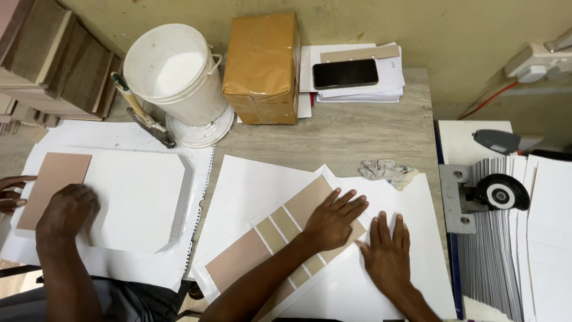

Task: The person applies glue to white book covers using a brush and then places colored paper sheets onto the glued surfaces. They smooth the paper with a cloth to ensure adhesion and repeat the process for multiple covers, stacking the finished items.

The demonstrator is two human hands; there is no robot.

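Note:
A white card (238, 197) with several tan and brown sample swatches (271, 235) stuck on it in a slanted row lies on the grey wooden table (357, 134). My left hand (330, 219) rests flat on the upper swatches, fingers spread, holding nothing. Just to its right, my right hand (387, 256) presses palm-down on a plain white sheet (411, 197) that overlaps the card, fingers also apart.
A co-worker's hand (67, 209) rests on a pinkish-tan tile (53, 179) on a white board at left. Behind stand a white bucket (173, 71), a brush (140, 113), a brown wrapped package (262, 65), and a phone (345, 73) on papers. Also a crumpled rag (387, 171), stacked sheets with a metal fixture (494, 197) at right, and wood boards (53, 59) top left.

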